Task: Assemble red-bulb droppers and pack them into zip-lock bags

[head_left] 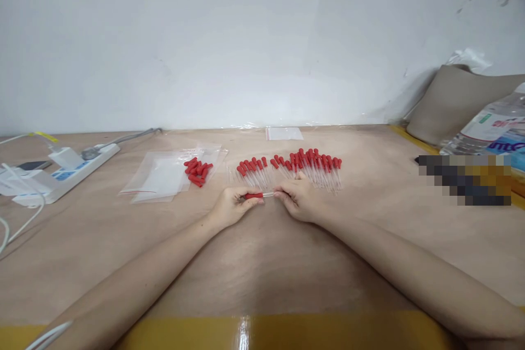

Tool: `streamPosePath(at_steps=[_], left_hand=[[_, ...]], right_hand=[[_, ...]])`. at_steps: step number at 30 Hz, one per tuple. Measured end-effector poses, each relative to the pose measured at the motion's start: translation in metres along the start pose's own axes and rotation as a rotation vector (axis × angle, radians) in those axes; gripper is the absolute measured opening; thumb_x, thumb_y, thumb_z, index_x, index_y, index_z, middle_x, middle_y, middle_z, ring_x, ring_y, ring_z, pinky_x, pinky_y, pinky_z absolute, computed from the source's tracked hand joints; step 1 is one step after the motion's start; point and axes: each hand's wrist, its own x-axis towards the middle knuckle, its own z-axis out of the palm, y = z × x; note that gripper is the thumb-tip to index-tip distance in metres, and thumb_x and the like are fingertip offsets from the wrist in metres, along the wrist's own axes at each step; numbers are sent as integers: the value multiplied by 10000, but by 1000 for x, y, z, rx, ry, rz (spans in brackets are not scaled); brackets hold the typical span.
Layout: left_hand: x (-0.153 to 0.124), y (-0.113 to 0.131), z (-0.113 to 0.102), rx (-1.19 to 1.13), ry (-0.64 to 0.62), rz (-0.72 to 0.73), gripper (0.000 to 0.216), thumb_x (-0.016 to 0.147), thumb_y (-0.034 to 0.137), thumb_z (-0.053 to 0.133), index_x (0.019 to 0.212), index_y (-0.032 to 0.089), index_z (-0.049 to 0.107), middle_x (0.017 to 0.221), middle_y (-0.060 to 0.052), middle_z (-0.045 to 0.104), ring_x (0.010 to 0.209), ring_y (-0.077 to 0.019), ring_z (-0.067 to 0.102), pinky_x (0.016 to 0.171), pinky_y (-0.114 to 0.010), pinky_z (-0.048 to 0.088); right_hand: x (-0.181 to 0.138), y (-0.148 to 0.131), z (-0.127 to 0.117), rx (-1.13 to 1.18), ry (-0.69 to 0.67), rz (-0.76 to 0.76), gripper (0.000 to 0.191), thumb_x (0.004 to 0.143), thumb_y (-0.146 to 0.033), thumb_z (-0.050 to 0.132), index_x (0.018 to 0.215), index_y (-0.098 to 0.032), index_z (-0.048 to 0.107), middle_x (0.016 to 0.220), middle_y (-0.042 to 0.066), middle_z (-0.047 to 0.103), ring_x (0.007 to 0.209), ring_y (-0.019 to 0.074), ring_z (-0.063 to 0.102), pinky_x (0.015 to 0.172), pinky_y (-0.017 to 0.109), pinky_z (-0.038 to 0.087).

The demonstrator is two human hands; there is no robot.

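Note:
Both my hands meet over the middle of the brown table (262,262) on one dropper (259,195). My left hand (233,205) pinches its red rubber bulb. My right hand (298,198) pinches the clear glass tube at the other end. Just behind my hands lies a row of several finished droppers with red bulbs (293,167). To the left of that row a small heap of loose red bulbs (198,170) rests on the edge of clear plastic bags (159,175).
A white power strip with plugs and cables (61,172) lies at the far left. A small clear bag (284,133) sits by the white wall. At the right are a grey cushion (455,99), a plastic bottle (490,126) and a blurred dark object (465,179).

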Motion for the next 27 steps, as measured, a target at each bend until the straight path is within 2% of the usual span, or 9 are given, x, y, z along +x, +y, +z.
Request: streamPosePath(at_steps=[3,7,11,14,16,18,22,25,27], left_hand=[[-1,3,0,0,14,0,189,726,305,636,834,157,684,777,-37,699,687,-142,648,639,-215,530],[-1,4,0,30,21,22,168,719,286,645,811,152,684,761,-34,700,668,-136,646,623,-206,526],[2,0,-1,69,14,50,169,742,295,621,833,162,676,775,-32,695,672,-131,640,623,-211,522],[7,-4,-7,144,19,138,196,753,300,614,900,178,659,837,-38,682,742,-135,630,700,-238,507],[10,-8,-15,252,63,202,292,720,327,647,981,196,634,923,-44,663,838,-157,609,786,-277,477],[14,-15,-28,395,193,201,370,695,363,663,1028,207,611,986,-46,639,913,-180,574,847,-315,434],[17,-37,-57,692,512,-29,226,772,341,555,915,190,642,867,-45,617,865,-195,534,836,-344,391],[14,-49,-70,863,512,-236,192,740,352,564,827,212,662,838,-56,584,904,-239,496,814,-366,366],[12,-50,-73,929,485,-327,182,728,372,563,797,234,660,856,-61,571,931,-261,474,798,-378,350]], right_hand=[[-1,-1,6,-16,24,27,263,880,-264,379,730,-169,572,609,-16,589,520,92,397,690,286,243],[0,0,11,-16,-26,72,325,890,-267,352,631,-163,520,556,-30,549,490,81,345,693,279,242],[5,-3,5,-40,-101,104,306,895,-270,343,685,-166,540,589,-15,571,526,96,394,692,279,260],[8,-8,-6,-79,-164,39,231,868,-268,404,772,-178,594,722,22,624,674,136,488,696,284,272],[9,-8,-15,-79,-206,41,193,835,-261,456,774,-186,623,765,31,636,739,154,515,688,278,293],[12,-2,-21,-48,-207,181,208,818,-277,468,736,-186,636,718,27,635,687,144,529,639,257,321],[27,22,-25,-62,-86,593,282,789,-358,466,640,-178,624,612,27,611,600,143,543,537,233,344],[43,36,-19,-204,-49,756,319,776,-380,445,590,-183,612,636,49,618,648,181,572,534,250,368],[52,39,-13,-296,-47,804,298,774,-367,431,644,-190,632,701,65,636,703,212,592,563,277,397]])
